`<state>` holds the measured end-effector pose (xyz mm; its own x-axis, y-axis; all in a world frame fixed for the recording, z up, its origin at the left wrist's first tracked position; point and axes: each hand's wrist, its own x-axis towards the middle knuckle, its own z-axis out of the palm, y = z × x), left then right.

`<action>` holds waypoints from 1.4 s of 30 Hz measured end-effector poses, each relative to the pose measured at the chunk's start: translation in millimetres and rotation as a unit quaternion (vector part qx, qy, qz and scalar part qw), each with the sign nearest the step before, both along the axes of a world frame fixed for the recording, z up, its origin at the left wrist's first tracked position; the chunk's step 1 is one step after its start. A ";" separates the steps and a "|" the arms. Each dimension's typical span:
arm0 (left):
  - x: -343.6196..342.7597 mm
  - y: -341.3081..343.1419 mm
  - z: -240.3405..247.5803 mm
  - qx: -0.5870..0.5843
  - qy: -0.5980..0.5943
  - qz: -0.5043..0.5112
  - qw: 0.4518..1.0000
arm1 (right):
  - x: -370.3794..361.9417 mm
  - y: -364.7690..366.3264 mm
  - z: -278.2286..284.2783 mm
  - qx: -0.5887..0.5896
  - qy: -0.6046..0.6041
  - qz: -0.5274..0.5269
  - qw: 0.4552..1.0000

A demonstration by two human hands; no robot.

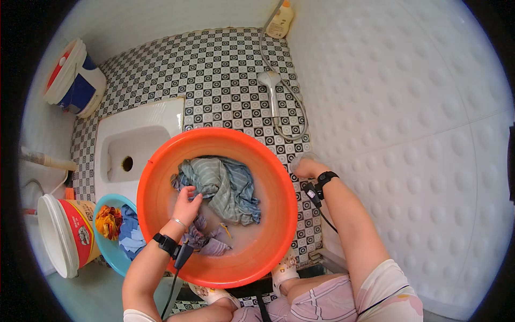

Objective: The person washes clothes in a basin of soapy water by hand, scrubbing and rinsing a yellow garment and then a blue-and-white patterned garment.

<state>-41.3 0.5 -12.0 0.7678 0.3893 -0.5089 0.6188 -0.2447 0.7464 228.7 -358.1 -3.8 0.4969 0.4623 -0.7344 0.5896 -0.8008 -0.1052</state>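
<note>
A large orange basin [214, 280] holds cloudy water and wet laundry. In it a grey-green striped cloth [217, 180] lies bunched against a blue cloth [244, 188], with a purple striped cloth [214, 247] nearer me. My left hand [186, 206] is over the basin's left side by these cloths, fingers loosely apart and gripping nothing I can see. Outside the right rim, low by the wall, my right hand [307, 168] has its fingers curled at a pale, see-through object [300, 158]; its kind is unclear. Both wrists wear black straps with cables.
Left of the basin sit a light-blue tub [111, 257] of orange and blue cloths and a white bucket [56, 236]. Beyond are a squat toilet [139, 121] and another bucket [80, 86]. A shower head [271, 88] with its hose lies on the tiled floor; a bottle [280, 22] stands behind.
</note>
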 end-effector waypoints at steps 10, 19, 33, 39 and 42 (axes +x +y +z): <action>-4.4 -0.2 18.9 0.284 0.151 -0.070 0.944 | -8.0 -14.7 25.1 0.145 0.026 -0.252 0.956; -18.8 -32.2 22.2 0.034 0.320 -0.183 0.929 | -8.7 -36.5 73.4 0.368 0.158 -0.516 0.757; 31.3 -8.9 -29.0 -0.354 0.059 0.190 0.914 | -160.1 186.7 -12.4 0.425 -0.071 0.104 0.896; -0.1 1.1 -78.7 0.030 0.051 0.125 0.990 | -143.3 141.0 20.5 0.250 0.057 0.240 0.936; 3.3 9.8 -50.6 -0.001 0.055 0.211 0.976 | -111.8 138.8 23.5 0.103 0.092 0.073 0.988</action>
<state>-38.0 10.4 -62.6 0.4798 0.6581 -0.5802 0.7401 0.0515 0.6705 116.9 -219.3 19.7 0.2798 0.6689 -0.6887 0.6534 -0.6583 -0.3739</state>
